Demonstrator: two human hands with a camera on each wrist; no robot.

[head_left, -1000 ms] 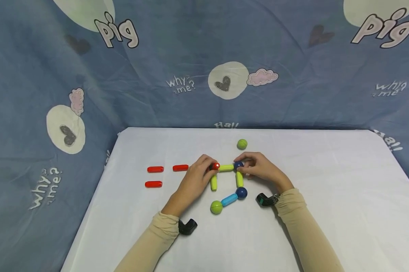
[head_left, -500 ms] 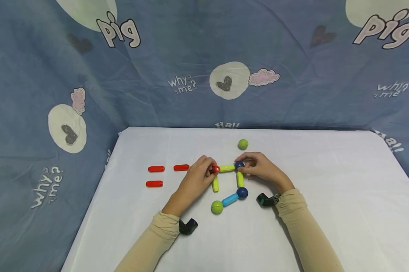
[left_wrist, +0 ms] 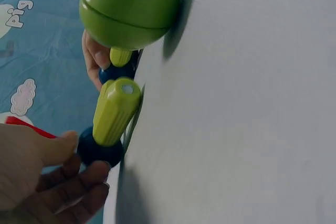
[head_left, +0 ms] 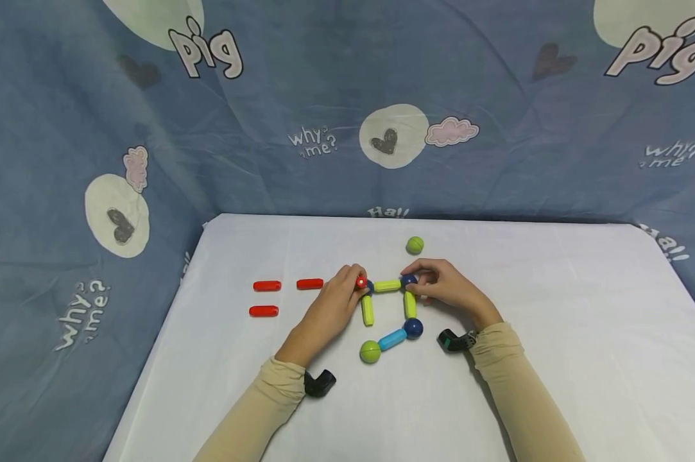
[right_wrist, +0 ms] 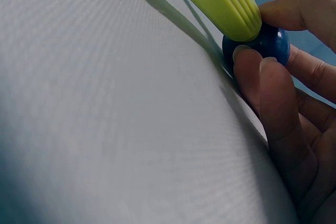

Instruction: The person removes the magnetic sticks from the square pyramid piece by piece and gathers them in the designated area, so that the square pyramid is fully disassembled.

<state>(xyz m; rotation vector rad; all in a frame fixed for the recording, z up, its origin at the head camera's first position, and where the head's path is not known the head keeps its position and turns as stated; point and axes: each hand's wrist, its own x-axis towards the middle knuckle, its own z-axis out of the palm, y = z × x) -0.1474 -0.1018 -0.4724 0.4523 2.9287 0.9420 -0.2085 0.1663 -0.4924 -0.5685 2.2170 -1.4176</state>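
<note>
My left hand (head_left: 338,298) holds a red magnetic rod (head_left: 361,282) end-on, its fingertips also at a blue ball (left_wrist: 100,150). In the left wrist view the red rod (left_wrist: 31,126) shows behind that hand. A yellow-green rod (head_left: 368,310) runs from this ball toward the person, its near end free. Another yellow-green rod (head_left: 387,285) spans to a second blue ball (head_left: 407,282), which my right hand (head_left: 445,283) pinches between thumb and fingers. From there a yellow-green rod (head_left: 410,305) leads to a third blue ball (head_left: 413,328), then a light blue rod (head_left: 392,339) and a green ball (head_left: 370,351).
Three red rods lie to the left: two in the back row (head_left: 267,286), (head_left: 309,283) and one nearer (head_left: 264,311). A loose green ball (head_left: 414,245) rests behind the joined pieces. All stand on a white-covered table (head_left: 584,321) with a blue printed cloth (head_left: 497,173) behind it.
The red rod's end in my left hand has shifted slightly left, uncovering more of the blue ball beside it. My right hand keeps its pinch on the other blue ball.
</note>
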